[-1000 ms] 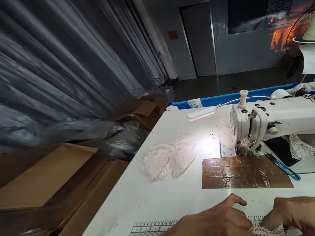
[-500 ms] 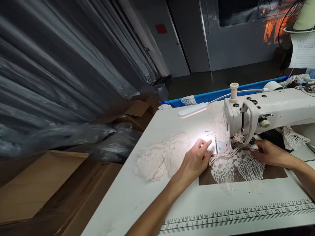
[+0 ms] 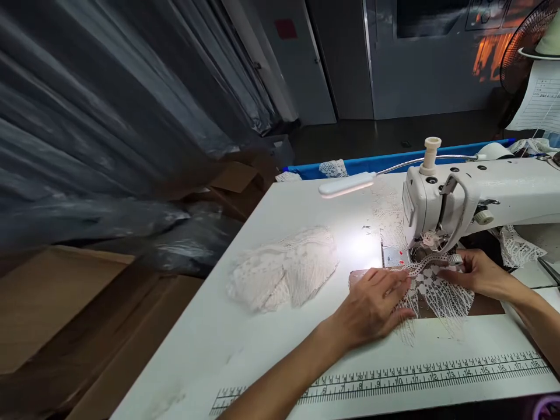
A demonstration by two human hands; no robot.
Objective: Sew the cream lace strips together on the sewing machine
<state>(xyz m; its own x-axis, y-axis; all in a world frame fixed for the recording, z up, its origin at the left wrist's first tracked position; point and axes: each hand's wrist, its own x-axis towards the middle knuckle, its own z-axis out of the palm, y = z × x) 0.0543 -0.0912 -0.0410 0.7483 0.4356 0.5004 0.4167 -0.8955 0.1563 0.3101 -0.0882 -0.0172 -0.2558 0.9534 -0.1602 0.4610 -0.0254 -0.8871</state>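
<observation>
A strip of white fringed lace trim (image 3: 444, 294) lies in front of the sewing machine (image 3: 455, 198), its scalloped band running up under the needle area. My left hand (image 3: 371, 303) rests palm down on the lace's left end, fingers stretched out and thumb apart. At the lace's right side, close to the presser foot, my right hand (image 3: 481, 274) pinches the lace between thumb and fingers. Part of the lace is hidden under my left hand. A brown plate (image 3: 485, 306) shows beneath the lace.
A heap of white lace (image 3: 284, 268) lies on the white table (image 3: 210, 344) to the left. A lit lamp (image 3: 345, 185) hangs over the tabletop. A printed ruler (image 3: 380, 382) runs along the front edge. Cardboard boxes (image 3: 100, 332) stand at the left.
My left hand has moved right and toward me, from beside the needle plate onto the lace, and its fingers now lie flatter. My right hand stays at the lace's right side.
</observation>
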